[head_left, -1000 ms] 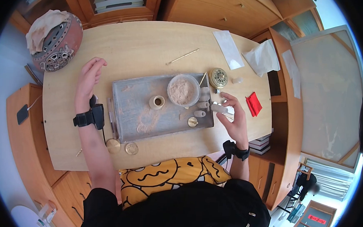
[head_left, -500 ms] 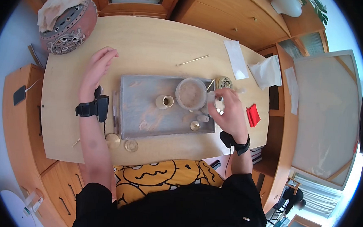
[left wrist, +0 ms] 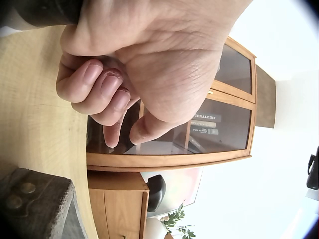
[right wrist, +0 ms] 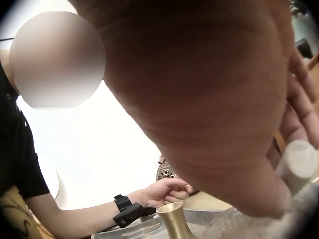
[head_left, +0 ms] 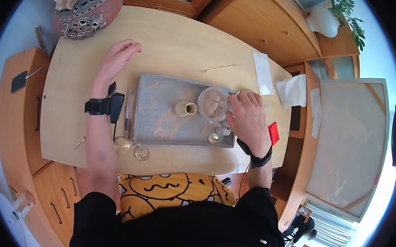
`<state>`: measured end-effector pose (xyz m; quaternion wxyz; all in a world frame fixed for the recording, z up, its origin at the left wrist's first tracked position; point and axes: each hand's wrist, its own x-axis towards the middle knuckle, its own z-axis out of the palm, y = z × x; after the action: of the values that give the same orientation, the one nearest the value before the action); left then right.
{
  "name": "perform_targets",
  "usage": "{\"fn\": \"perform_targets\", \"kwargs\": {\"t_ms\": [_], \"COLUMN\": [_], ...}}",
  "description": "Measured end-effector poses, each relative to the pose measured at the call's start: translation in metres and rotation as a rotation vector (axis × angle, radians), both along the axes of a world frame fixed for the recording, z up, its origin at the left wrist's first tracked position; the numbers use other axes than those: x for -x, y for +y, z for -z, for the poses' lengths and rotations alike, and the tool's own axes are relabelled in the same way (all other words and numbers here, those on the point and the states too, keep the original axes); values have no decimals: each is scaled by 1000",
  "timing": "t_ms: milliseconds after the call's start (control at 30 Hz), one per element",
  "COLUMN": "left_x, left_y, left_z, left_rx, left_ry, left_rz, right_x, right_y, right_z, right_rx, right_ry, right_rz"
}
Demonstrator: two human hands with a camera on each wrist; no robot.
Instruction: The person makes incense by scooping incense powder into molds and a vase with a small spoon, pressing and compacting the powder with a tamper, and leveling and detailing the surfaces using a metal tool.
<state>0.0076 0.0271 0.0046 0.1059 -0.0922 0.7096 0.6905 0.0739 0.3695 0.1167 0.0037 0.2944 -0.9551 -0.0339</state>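
Pinched in the right hand is a small whitish cylinder, tilted over the round bowl of pinkish powder. In the right wrist view the cylinder's pale round end shows beside the fingers. The bowl stands in a grey tray, left of which the left hand is held, empty. Its last three fingers curl loosely toward the palm in the left wrist view, thumb and index finger more extended. A brass vase stands in the tray between the hands. Small pale cylinders lie near the right hand.
Near the tray's front right corner is a small brass piece. Two brass discs lie before the tray. Beyond it are a gold stick, white paper and tissue. A red pouch lies right, a pierced pot back left.
The right hand has carried the small cylinder leftward from the tray's right side to over the bowl and tilted it. The left hand stays beside the tray; the head view has shifted.
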Motion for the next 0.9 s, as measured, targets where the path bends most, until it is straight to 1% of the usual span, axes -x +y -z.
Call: {"fn": "perform_targets", "kwargs": {"t_ms": [133,233,300,333,400,533,600,633,700,767,800,833,900], "left_x": [0,2,3,3,2,3,5,4,2,4,5,7,6], "left_y": [1,0,0,0,0,0,-1,-1,-1,0,0,-1,-1], "left_z": [0,4,5,6,4,6,6,7,5,5,10,13,7], "left_rx": [-1,6,4,2,4,25,39,48,28,14,31,47,28], "left_ry": [16,20,22,23,27,34,45,52,29,12,52,95,88], "left_rz": [3,4,2,1,3,-6,5,6,0,4,13,16,7], "right_x": [1,4,7,7,9,6,6,6,1,9,10,8,3], "right_y": [-5,-8,-6,-4,1,0,-2,-4,-5,-6,-6,-6,-9], "right_z": [-2,-3,3,1,-3,-5,-3,-7,-18,-5,-1,-4,-13], "right_rx": [-47,-27,84,84,158,189,130,130,155,120,83,85,134], "right_ry": [-2,-44,-136,-136,-208,-207,-128,-128,-54,-70,-87,-81,-94], "right_rz": [-14,34,-38,-37,41,99,48,44,117,87,55,58,88]}}
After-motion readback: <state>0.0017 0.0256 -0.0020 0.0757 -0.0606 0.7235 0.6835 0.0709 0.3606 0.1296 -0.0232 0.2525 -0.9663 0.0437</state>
